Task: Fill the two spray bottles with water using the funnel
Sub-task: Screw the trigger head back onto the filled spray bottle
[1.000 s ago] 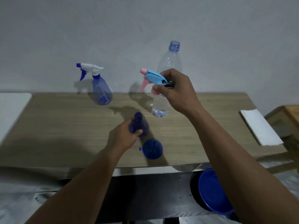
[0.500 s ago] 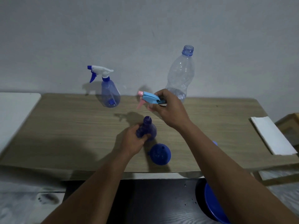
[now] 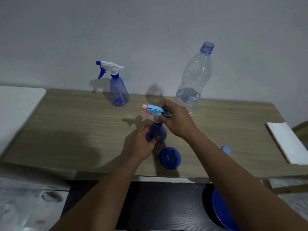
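My left hand (image 3: 143, 144) grips a small dark-blue spray bottle (image 3: 157, 132) standing on the wooden table (image 3: 75, 130). My right hand (image 3: 176, 120) holds the light-blue and pink spray head (image 3: 154, 110) right on top of that bottle's neck. A blue funnel (image 3: 170, 158) lies on the table just to the right of the bottle, near the front edge. A second spray bottle (image 3: 116, 87) with a white and blue trigger stands at the back, left of centre. A tall clear water bottle (image 3: 195, 77) without its cap stands at the back right, water in its lower part.
A small blue cap (image 3: 225, 150) lies on the table beside my right forearm. Folded white paper (image 3: 290, 142) rests at the table's right edge. A blue basin (image 3: 221, 212) sits on the floor below the front edge. The wall stands directly behind the table.
My right hand has come down and toward me with the spray head, from in front of the water bottle to the top of the small bottle. My left hand kept its hold.
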### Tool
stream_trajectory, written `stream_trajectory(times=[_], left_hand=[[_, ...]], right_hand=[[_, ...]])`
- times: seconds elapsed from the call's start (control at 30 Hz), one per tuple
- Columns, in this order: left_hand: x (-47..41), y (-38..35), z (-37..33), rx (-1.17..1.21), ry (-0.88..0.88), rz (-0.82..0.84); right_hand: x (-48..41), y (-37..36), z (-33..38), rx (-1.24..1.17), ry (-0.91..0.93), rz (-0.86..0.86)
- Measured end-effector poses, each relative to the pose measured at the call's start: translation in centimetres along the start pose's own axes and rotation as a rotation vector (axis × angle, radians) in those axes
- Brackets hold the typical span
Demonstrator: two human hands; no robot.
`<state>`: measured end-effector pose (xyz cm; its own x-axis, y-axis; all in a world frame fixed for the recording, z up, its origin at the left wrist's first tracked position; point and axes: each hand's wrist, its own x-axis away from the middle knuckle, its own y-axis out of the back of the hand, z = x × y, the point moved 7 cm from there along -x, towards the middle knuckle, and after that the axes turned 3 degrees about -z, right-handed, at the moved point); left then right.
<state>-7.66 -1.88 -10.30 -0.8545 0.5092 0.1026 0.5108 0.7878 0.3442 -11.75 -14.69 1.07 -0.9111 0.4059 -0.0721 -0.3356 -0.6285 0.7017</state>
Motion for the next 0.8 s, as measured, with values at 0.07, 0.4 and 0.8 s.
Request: stream_trajectory(times=[0.07,0.4,0.8], left_hand=[[-0.1,0.0,0.1,0.009,-0.005,-0.002],[-0.4,0.0,0.5,0.027,-0.001,0.005],[-0.7,-0.3,0.5,0.035,-0.065,0.007]], right_hand=[[-0.1,0.2,0.0,0.015,0.001,-0.022],[-0.4,-0.1,-0.2,-0.033,-0.035,-0.027],[-0.1,-0.3,-0.6,0.088,0.047,0.063]])
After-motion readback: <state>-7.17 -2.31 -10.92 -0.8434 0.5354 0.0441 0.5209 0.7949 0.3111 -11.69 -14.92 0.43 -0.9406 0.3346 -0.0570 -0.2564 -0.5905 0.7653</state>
